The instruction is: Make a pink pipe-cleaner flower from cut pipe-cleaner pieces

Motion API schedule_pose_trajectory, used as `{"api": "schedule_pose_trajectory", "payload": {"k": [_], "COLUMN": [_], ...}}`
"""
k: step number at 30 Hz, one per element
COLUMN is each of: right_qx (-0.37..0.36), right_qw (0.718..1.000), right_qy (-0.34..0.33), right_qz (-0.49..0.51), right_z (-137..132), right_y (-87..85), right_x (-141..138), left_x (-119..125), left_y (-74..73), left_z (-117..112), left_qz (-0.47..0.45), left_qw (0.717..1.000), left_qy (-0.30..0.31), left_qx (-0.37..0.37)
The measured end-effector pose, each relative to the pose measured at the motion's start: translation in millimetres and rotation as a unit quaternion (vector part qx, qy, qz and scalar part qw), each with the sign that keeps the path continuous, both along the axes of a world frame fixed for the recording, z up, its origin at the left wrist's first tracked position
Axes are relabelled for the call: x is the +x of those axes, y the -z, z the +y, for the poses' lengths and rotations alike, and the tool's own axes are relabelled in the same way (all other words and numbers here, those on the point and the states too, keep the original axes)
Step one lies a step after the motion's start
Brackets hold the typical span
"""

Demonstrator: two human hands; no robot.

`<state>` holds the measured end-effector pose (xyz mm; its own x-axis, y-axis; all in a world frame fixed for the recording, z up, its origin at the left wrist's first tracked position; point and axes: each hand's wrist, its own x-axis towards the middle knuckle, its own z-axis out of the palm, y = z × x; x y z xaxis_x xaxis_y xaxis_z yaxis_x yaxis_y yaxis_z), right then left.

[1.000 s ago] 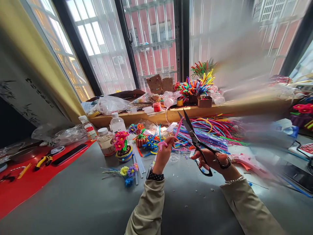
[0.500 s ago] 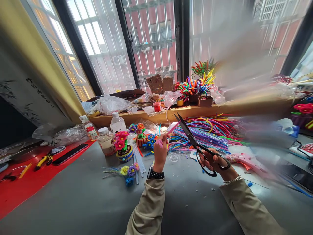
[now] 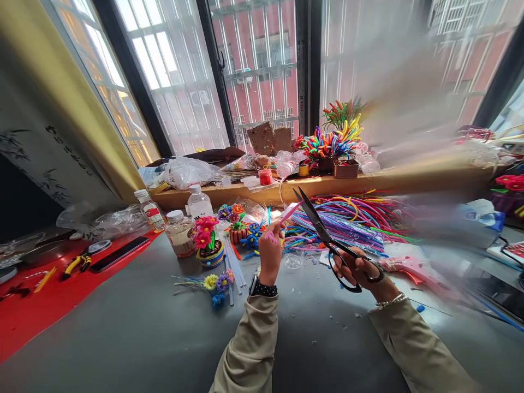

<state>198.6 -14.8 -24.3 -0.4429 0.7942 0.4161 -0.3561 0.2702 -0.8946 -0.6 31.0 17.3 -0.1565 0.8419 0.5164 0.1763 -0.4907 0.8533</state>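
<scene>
Pinched in the fingers of my left hand (image 3: 270, 255) is a pink pipe cleaner (image 3: 291, 212), its straight end pointing up and to the right. A curled pink part of it shows at the back of the fingers. My right hand (image 3: 357, 268) grips black-handled scissors (image 3: 317, 221) by the loops. Their blades are slightly parted, with the tips close to the pipe cleaner's end; I cannot tell whether they touch it. Behind the blades lies a heap of colourful pipe cleaners (image 3: 347, 215). Left of my left hand are small pipe-cleaner flowers (image 3: 221, 283) on stems.
A pot of pink flowers (image 3: 206, 240) stands at left beside bottles (image 3: 179, 234) and clear sticks (image 3: 234, 262). On the red mat (image 3: 36, 311) are pliers (image 3: 76, 266) and a phone (image 3: 119, 254). A pink glue gun (image 3: 421, 273) lies at right. The windowsill (image 3: 229, 194) holds jars and craft pieces.
The whole view has shifted very slightly. Both hands keep nearly the same pose, with the scissor blades still a little apart near the pipe cleaner's end.
</scene>
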Motion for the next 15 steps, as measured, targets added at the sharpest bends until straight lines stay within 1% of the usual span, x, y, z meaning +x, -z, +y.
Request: {"api": "schedule_pose_trajectory", "payload": {"k": [5,8,10,13,15], "right_qx": [0.018,0.02,0.016,0.007,0.004], "right_qw": [0.999,0.998,0.997,0.996,0.996], "right_qy": [-0.02,-0.031,-0.042,-0.072,-0.076], "right_qz": [-0.022,-0.043,-0.055,-0.05,-0.04], "right_z": [-3,-6,-6,-2,1], "right_y": [-3.8,-7.6,-8.6,-5.9,-2.1], "right_x": [5,9,12,16,17], "left_x": [1,1,2,3,5], "left_y": [4.9,7.5,8.5,8.3,7.3], "left_z": [2,3,4,2,1], "left_qz": [0.064,0.102,0.11,0.114,0.123], "left_qw": [0.997,0.993,0.992,0.99,0.988], "left_qy": [0.044,0.055,0.066,0.086,0.095], "left_qx": [-0.002,-0.004,-0.005,-0.008,-0.009]}}
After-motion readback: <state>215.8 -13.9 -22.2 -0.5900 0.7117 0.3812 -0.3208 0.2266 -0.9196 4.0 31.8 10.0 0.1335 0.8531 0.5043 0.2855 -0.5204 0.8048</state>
